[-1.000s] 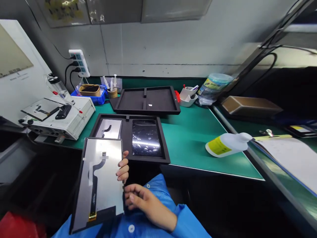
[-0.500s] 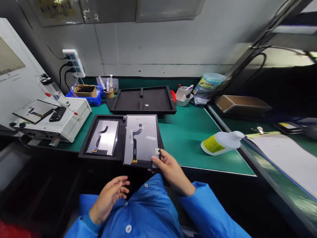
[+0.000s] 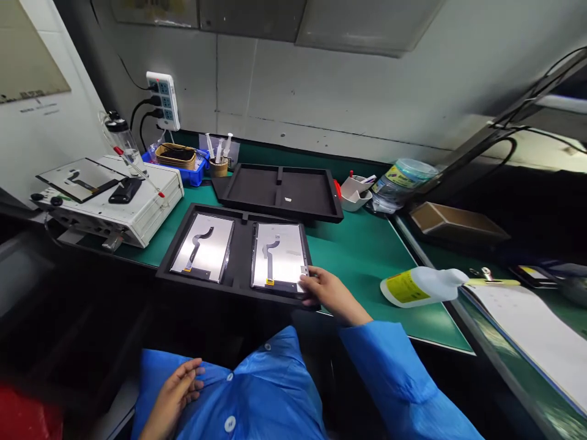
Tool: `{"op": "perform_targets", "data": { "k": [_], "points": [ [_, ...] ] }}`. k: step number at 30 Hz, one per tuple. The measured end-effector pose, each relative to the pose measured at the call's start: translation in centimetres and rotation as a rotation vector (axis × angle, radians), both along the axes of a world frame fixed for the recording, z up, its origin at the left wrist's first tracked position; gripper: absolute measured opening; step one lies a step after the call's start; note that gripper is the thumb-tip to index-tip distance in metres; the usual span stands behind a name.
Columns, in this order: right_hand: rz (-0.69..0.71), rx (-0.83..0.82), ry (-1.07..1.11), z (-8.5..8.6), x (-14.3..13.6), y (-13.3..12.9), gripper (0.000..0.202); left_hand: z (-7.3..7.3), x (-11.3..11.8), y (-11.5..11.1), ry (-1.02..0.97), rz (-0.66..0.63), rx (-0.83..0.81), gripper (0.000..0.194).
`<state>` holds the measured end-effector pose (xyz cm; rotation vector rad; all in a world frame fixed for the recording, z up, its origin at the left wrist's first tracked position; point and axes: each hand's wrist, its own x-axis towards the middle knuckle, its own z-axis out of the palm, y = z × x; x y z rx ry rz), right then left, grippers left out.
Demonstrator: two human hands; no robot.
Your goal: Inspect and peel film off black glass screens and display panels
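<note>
A black two-compartment tray [image 3: 241, 260] lies at the bench's front edge. In its left compartment rests one silver display panel [image 3: 215, 241] with a dark flex cable. The right compartment has a second silver panel [image 3: 288, 250], whose lower right corner is pinched by my right hand [image 3: 334, 294], thumb on top. My left hand [image 3: 177, 391] hangs over my blue coat, away from the bench, fingers loosely curled but apart and with nothing in it.
Behind lies another black tray [image 3: 302, 190]. A white bottle [image 3: 422, 286] lies on its side at the right, near a clipboard [image 3: 527, 324]. On the left, a white device [image 3: 151, 201] carries a panel [image 3: 77, 177] and a small black object [image 3: 126, 190].
The right panel, tilted above the tray before, now lies down in the right compartment, my right hand still at its corner. My left hand has dropped lower and leftward. The camera view has shifted.
</note>
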<state>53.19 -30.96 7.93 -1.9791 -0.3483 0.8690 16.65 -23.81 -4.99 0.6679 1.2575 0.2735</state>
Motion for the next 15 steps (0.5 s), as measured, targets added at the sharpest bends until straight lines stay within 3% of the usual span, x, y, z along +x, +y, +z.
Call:
{"op": "perform_targets", "data": {
  "k": [2, 4, 5, 7, 9, 12, 15],
  "points": [
    [-0.047, -0.031, -0.181, 0.7, 0.0, -1.8, 0.036, -0.7, -0.7, -0.1, 0.010, -0.007, 0.005, 0.083],
    [-0.001, -0.006, -0.319, 0.9, -1.2, -3.9, 0.039, -1.1, -1.2, -0.1, 0.036, -0.014, 0.026, 0.078],
    [0.091, 0.029, -0.311, 0.6, -2.4, -4.7, 0.040, -1.1, -1.3, 0.0, 0.048, -0.022, 0.041, 0.075],
    [0.384, 0.076, -0.062, -1.2, -5.8, -5.5, 0.044, -1.2, -1.4, 0.2, 0.058, -0.058, 0.069, 0.070],
    [0.614, 0.005, 0.173, -5.0, -9.9, -5.0, 0.050, -1.4, -1.2, 0.4, 0.048, -0.107, 0.104, 0.065],
    [0.707, -0.186, 0.094, -12.3, -14.7, -2.8, 0.054, -2.0, -0.9, 0.0, 0.035, -0.155, 0.170, 0.058],
    [0.795, -0.318, -0.054, -17.8, -16.0, -1.2, 0.055, -2.3, -1.3, -0.7, 0.021, -0.172, 0.262, 0.044]
  ]
}}
